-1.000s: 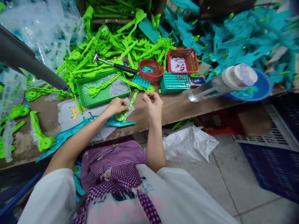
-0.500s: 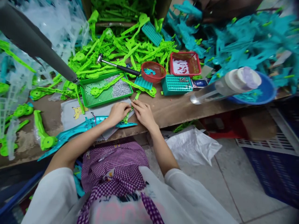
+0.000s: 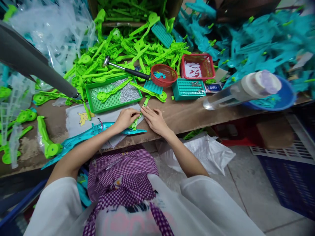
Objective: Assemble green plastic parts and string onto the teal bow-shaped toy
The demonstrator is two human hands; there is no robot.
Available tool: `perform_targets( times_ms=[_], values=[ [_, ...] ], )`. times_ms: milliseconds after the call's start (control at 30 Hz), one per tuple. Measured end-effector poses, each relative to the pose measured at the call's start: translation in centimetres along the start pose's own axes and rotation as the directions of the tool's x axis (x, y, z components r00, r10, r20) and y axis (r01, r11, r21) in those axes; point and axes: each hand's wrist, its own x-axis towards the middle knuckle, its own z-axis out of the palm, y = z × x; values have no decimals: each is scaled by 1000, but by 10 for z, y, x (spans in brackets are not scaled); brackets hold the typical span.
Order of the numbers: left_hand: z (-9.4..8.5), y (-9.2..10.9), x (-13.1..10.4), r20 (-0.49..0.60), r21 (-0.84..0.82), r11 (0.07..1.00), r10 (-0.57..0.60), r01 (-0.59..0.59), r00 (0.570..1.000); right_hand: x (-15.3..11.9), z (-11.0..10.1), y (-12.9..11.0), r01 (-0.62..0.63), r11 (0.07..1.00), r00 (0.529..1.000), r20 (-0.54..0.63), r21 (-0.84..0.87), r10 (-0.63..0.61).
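My left hand [image 3: 126, 119] has its fingers pinched at a narrow bright green plastic part [image 3: 134, 124], which lies across the tip of a long teal plastic piece [image 3: 85, 135]. My right hand [image 3: 155, 120] rests beside the same green part from the right, fingers stretched out and fingertips touching or very near it. The green part's upper end [image 3: 147, 100] shows beyond the fingertips; its middle is partly covered by my hands. A grey cloth with a yellow cartoon figure [image 3: 85, 118] lies beneath, and my left forearm crosses over the teal piece.
Behind my hands stand a green tray [image 3: 103, 106] of tiny metal pieces, a hammer [image 3: 136, 73], two red baskets [image 3: 164, 80] and a teal box [image 3: 188, 93]. A clear bottle [image 3: 231, 95] leans at right. A grey tool [image 3: 46, 65] hangs at left. Green parts [image 3: 118, 49] are heaped behind.
My right hand has shifted slightly right, its fingers more spread and its elbow farther out. My left hand stays pinched at the green part. The whole view has moved slightly.
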Motion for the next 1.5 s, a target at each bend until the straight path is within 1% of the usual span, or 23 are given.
perform_targets(
  times_ms=[133,233,367,467,567,633,700,833,933,1033,1167,1233,1300,1367,1433,1500],
  values=[
    [0,-3,3,17,5,1000,26,-26,1000,-1,-1,1,-11,999,1000,25,34,10],
    [5,-5,4,4,48,996,69,-70,998,-1,-2,1,-37,998,999,-17,58,38],
    [9,-4,2,-10,111,990,92,-90,996,-2,-3,-5,-79,997,996,-40,-7,78],
    [5,-3,-1,-23,45,997,64,-62,998,-1,-7,-12,-107,992,994,-23,-63,106],
    [-1,-4,-3,15,2,998,57,-57,998,1,-11,-17,-123,989,992,0,-78,124],
    [-2,-6,-5,41,21,996,87,-88,995,2,-12,-18,-133,989,991,5,-72,134],
    [1,-7,-7,47,58,990,128,-130,991,2,-12,-19,-143,988,990,3,-59,144],
    [7,-9,-11,84,185,962,188,-201,979,3,-10,-21,-171,984,985,2,-40,171],
    [4,-8,-13,122,225,941,231,-254,965,2,-9,-21,-183,983,983,-3,-24,183],
    [-2,-6,-14,126,237,932,252,-276,959,-1,-8,-19,-163,986,986,-25,33,164],
    [-5,-7,-16,152,242,930,247,-278,957,-6,-5,-19,-139,984,983,-104,114,151],
    [-5,-8,-18,158,205,942,236,-266,959,-6,-5,-21,-138,984,983,-105,109,150],
    [-7,-9,-22,124,184,957,204,-225,971,-4,-7,-24,-142,985,986,-73,103,150],
    [-12,-8,-28,76,199,965,156,-168,985,-1,-10,-29,-145,982,985,-77,117,155],
    [-18,-3,-37,48,247,961,117,-126,992,2,-11,-36,-112,982,980,-144,155,135],
    [-23,3,-48,30,314,945,90,-94,996,6,-9,-42,-44,977,972,-216,208,90]
  ],
)
